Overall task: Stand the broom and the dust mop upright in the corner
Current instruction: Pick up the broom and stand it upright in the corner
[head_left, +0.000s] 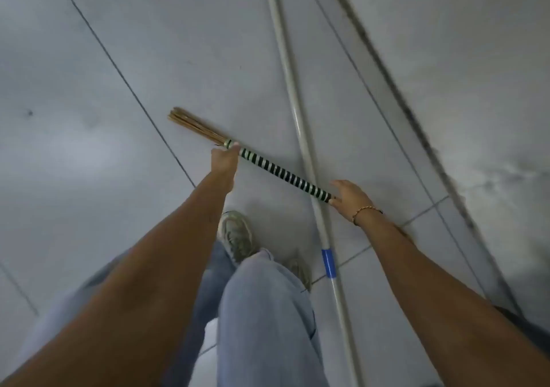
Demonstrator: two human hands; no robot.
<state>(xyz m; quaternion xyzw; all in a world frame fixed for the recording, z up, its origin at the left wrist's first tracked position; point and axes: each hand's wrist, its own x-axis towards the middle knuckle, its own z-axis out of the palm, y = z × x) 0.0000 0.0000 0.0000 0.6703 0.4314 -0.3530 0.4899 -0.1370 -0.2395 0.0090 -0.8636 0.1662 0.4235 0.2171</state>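
Observation:
The broom (279,172) has a handle wound in black and pale green stripes and short straw sticks at its left end. It is held level above the floor. My left hand (224,160) is closed around the handle just behind the straw. My right hand (351,197) touches the handle's other end with its fingers spread. The dust mop's long white pole (293,112) with blue bands lies flat on the floor, running from the top of the view to the bottom, under the broom. The mop's head is out of view.
Pale grey floor tiles (104,148) with dark joints cover the ground. A wall (476,59) meets the floor along a dark line on the right. My legs in light jeans and a sneaker (236,236) stand below the broom.

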